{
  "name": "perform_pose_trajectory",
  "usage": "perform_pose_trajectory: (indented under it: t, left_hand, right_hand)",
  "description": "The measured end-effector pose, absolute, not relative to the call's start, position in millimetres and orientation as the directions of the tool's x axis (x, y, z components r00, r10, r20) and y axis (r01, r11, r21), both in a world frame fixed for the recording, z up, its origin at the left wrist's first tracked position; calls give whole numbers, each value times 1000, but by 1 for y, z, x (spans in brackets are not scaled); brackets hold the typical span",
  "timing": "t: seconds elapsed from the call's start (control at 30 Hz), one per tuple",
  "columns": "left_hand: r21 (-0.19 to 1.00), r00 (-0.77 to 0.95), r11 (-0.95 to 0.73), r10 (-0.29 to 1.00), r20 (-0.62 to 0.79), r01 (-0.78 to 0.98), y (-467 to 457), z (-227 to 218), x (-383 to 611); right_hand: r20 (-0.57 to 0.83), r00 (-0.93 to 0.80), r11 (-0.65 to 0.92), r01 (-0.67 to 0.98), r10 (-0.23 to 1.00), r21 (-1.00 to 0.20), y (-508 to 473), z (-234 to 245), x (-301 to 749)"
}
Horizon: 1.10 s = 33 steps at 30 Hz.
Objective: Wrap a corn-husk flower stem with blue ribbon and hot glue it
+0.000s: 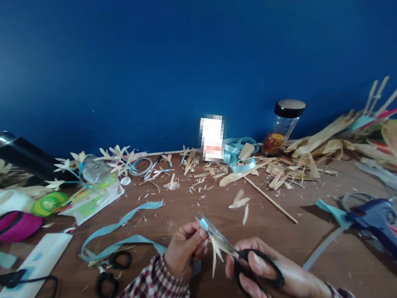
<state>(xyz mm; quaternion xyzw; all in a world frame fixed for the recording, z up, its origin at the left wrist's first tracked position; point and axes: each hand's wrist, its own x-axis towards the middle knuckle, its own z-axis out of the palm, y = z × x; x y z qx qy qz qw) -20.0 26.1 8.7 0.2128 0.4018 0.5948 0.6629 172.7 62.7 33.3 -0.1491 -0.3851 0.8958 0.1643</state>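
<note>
My right hand [270, 277] grips black-handled scissors [243, 257], thumb and fingers through the loops, blades pointing up-left. My left hand [185, 248] is pinched on a small piece of pale dried husk with a bit of light blue ribbon [121, 228] at its tip; the blades meet that piece between my hands. The ribbon trails left from my left hand in loops across the brown table [178, 204]. Both wrists wear checked sleeves.
A second pair of black scissors [110, 273] lies by my left sleeve. Husk scraps litter the table, with a husk pile [328, 144] at the right. A blue glue gun [377, 219], a black-lidded jar [283, 127], a thin stick [271, 200] and containers at left surround me.
</note>
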Motion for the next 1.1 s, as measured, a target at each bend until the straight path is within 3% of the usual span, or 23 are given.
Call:
perform_pose_trajectory:
  t: [0.23, 0.6, 1.1]
  left_hand:
    - [745, -21, 200, 961, -276, -636, 28, 3, -20]
    - [745, -36, 195, 959, -282, -637, 27, 2, -20]
    - [780, 14, 258, 952, -305, -570, 26, 5, -19]
  right_hand:
    - [-161, -853, -629, -226, 496, -744, 58, 37, 169]
    - [-280, -799, -592, -114, 532, -798, 54, 46, 170]
    - [-204, -877, -636, -139, 435, -759, 55, 38, 169]
